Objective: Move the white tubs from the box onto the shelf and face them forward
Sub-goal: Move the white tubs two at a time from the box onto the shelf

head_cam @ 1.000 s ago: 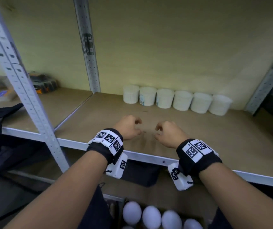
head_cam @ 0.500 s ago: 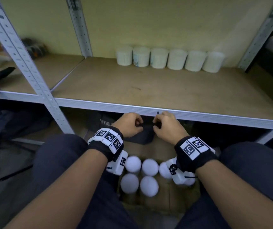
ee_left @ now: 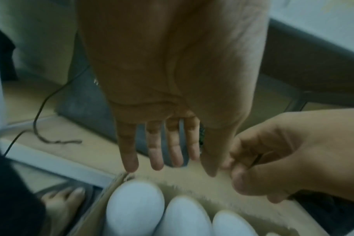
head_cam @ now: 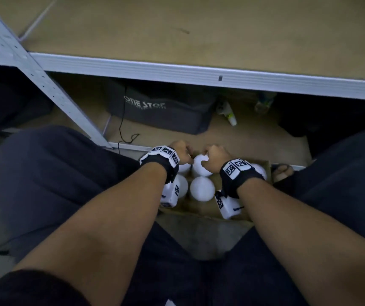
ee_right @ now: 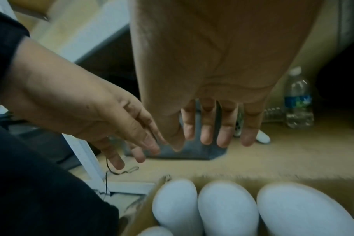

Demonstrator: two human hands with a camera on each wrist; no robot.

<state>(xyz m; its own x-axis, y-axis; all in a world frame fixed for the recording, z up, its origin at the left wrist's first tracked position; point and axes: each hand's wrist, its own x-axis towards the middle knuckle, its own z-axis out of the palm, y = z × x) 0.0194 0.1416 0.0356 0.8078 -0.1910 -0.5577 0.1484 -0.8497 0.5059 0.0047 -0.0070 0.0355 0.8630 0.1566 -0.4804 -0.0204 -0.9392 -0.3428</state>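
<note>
At the far left of the head view a perforated metal upright (head_cam: pixel 33 69) slants down from the shelf (head_cam: pixel 199 29), whose bare board fills the top of the picture behind a pale metal front edge. Below it, on the lower board, a thin black cable (head_cam: pixel 122 120) trails in front of a dark grey bag (head_cam: pixel 166 109) with white lettering. The person's left knee (head_cam: pixel 51 173) in dark cloth lies near left, and a bare foot (ee_left: pixel 65 199) shows beside the box in the left wrist view. The left hand (head_cam: pixel 180 152) hangs over the far left part of the cardboard box (head_cam: pixel 201 206), its fingers (ee_left: pixel 129 158) straight and spread apart, holding nothing; the little fingertip is just above the box's far corner, though whether it touches the cardboard cannot be told. The white tubs (head_cam: pixel 202 188) stand close together in the box on the floor between the knees, their round lids up, with none on the visible part of the shelf. Just right of the left hand, the right hand (head_cam: pixel 215 156) hovers above a far tub (head_cam: pixel 200 166); in its own wrist view the fingers (ee_right: pixel 228 131) are straight and parted, clear of the lids below, while the head view makes them look bent, so how far they curl is uncertain. Farther right on the lower board lie a small white bottle (head_cam: pixel 229 112) and a clear water bottle (ee_right: pixel 298 99) with a blue label. The other foot (head_cam: pixel 283 173) shows at the box's right side, beside the right knee (head_cam: pixel 349 173).
</note>
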